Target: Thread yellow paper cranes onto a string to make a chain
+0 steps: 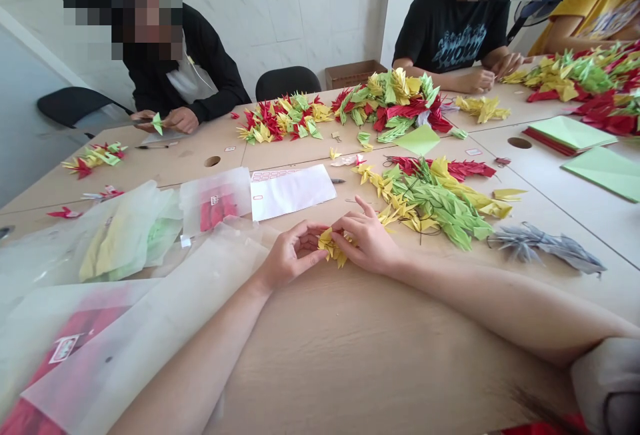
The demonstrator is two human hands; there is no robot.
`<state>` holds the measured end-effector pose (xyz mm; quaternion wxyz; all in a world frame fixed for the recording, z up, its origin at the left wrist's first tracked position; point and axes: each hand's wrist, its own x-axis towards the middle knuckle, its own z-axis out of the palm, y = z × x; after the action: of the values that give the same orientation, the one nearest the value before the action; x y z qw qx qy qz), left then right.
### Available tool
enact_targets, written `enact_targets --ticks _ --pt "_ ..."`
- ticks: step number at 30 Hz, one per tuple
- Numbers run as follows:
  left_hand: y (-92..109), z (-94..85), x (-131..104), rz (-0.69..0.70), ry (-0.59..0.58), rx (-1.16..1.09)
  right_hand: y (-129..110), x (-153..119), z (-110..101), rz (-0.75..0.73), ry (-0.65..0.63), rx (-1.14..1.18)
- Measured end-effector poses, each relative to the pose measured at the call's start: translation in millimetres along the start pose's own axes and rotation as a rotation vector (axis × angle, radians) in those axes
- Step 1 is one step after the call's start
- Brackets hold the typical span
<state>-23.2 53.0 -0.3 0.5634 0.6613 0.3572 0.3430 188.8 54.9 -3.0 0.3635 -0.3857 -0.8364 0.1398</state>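
Note:
A small bunch of yellow folded paper pieces (331,245) is held between my two hands, low over the table (380,348). My left hand (293,253) pinches its left side, fingers curled. From the right, my right hand (369,238) closes thumb and fingers on the same pieces, its index finger raised. Just beyond my right hand lie strings of yellow (385,185) and green folded paper (445,205) with dark threads. A white paper sheet (294,193) lies beyond my left hand.
Translucent bags (165,315) with red, yellow and green paper cover the left side. A grey bundle (555,248) lies at the right, near green sheets (605,171). Colourful paper piles (285,118) stand farther back. Three people sit across the table, one holding a green piece (157,123).

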Motion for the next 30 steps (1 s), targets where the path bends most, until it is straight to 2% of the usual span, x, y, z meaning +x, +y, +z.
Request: enact_targets --ticks 8,16,21,24,27,30 --pt "-1 -0.7 0 0.042 -0.022 0.002 2 2 0 0.097 -0.01 0.039" --pt "-6 1.9 2 0.067 0.022 -0.066 3 2 1 0.109 -0.001 0.06" --pt "-4 4.6 2 0.065 0.028 0.028 3 2 4 0.153 -0.011 0.071" --pt "-3 3.4 4 0.045 0.034 0.092 4 11 -7 0.131 -0.04 0.003" --pt "-2 3.4 7 0.027 0.076 0.106 12 26 -30 0.14 -0.017 -0.099" --pt "-1 10.2 9 -0.019 0.151 0.047 27 41 -52 0.167 -0.143 -0.235"
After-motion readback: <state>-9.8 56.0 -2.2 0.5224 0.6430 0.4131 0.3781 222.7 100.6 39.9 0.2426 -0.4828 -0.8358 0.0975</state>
